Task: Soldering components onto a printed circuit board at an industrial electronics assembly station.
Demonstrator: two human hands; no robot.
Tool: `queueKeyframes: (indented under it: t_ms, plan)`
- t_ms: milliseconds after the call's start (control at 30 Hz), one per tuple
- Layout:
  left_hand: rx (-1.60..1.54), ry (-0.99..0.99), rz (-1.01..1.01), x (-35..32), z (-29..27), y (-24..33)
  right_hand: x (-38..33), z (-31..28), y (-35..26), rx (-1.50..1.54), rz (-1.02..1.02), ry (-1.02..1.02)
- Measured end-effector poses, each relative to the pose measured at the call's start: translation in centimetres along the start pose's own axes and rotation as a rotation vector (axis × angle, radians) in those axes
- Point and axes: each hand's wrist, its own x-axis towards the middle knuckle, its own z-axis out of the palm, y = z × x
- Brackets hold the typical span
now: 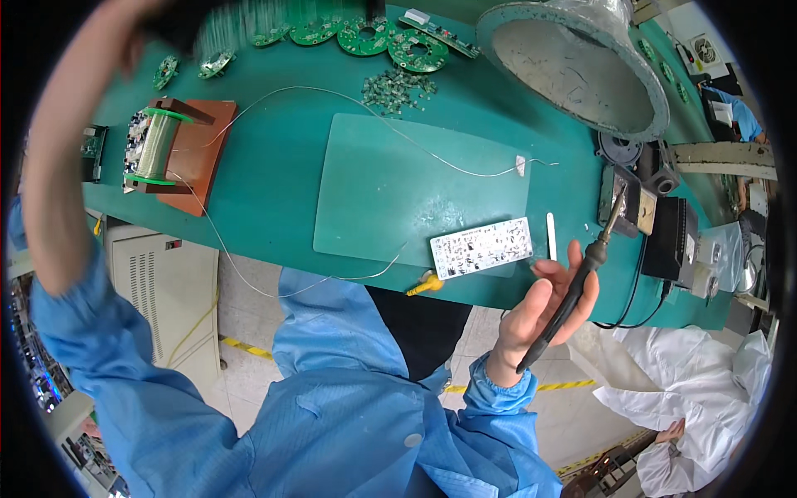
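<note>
My right hand (pixel 540 311) is wrapped round the black handle of a soldering iron (pixel 573 303). Its metal tip points up and away, toward a small dark stand (pixel 627 203). Raised at the far left, my left hand (pixel 124 29) is smeared by motion and partly cut off by the frame edge. Beside it is a dark blurred shape (pixel 178 29), and whether the hand holds it I cannot tell. Below my left arm, a spool of solder wire (pixel 158 145) with green flanges rests on a brown base (pixel 212 149), its loose wire looping over the bench.
Several round green circuit boards (pixel 365 37) line the far side, near a pile of small parts (pixel 398 90). A white speckled block (pixel 481 247) lies on a translucent mat (pixel 374 183). A large metal hood (pixel 581 75) overhangs the right; a black box (pixel 671 241) stands below it.
</note>
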Motion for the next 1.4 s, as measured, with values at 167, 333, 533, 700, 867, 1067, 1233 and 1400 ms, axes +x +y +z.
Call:
queueKeyframes:
  t_ms: [167, 333, 533, 700, 867, 1067, 1233, 1400]
  plan:
    - [-0.578, -0.017, 0.158, -12.0, 10.5, 4.5, -0.5, -0.4, 0.3, 0.01, 0.011, -0.003]
    - [-0.797, -0.061, 0.099, -13.4, 15.8, 5.2, -0.8, -0.1, -0.1, -0.003, 0.038, -0.036]
    - [-0.749, -0.173, 0.322, -12.4, 16.2, 4.2, 0.0, 0.0, 0.3, -0.047, -0.013, -0.017]
    - [-0.93, -0.268, 0.283, -12.5, 16.5, 3.1, -0.2, 0.2, 0.3, -0.089, 0.015, -0.033]
    - [-0.848, -0.334, 0.311, -12.9, 16.6, 2.2, -0.4, 0.6, 0.1, -0.101, 0.026, -0.035]
    - [-0.769, -0.437, 0.286, -13.1, 17.9, 1.6, -0.5, 0.7, 0.1, -0.138, 0.016, -0.042]
    - [-0.873, -0.419, 0.276, -13.2, 18.6, 1.7, -0.4, 0.8, 0.4, -0.152, 0.003, -0.044]
    - [-0.886, -0.416, 0.262, -13.4, 18.4, 1.6, -0.4, 1.1, 0.3, -0.148, 0.001, -0.037]
